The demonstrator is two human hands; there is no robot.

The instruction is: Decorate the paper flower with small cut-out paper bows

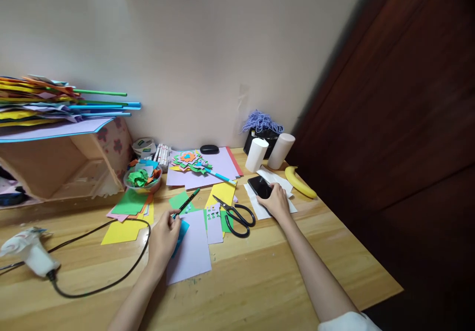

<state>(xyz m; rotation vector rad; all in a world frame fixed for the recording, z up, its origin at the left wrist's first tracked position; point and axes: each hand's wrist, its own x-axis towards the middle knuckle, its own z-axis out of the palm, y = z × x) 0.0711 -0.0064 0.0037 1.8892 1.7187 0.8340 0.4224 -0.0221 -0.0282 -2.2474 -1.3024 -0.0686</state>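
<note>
My left hand (162, 239), fingers pinched, holds a piece of blue paper (181, 236) above a lilac sheet (195, 252). A dark pen (188, 200) lies just beyond its fingertips; I cannot tell whether they touch it. My right hand (277, 203) grips the near right edge of a black smartphone (259, 185), which rests on white tissue (256, 207). Between the hands lie black-handled scissors (237, 217), blades apart, beside a small lilac strip (214, 229) with green cut-outs or marks. Yellow paper (218, 195) and green paper (180, 200) lie beneath them.
A glue gun (31, 254) with a looping black cord (143, 254) lies left. Behind are a tub of paper scraps (143, 178), a layered paper flower (189, 160), white cylinders (257, 155) and a banana (300, 182). Paper flowers (37, 101) top a wooden box (55, 167).
</note>
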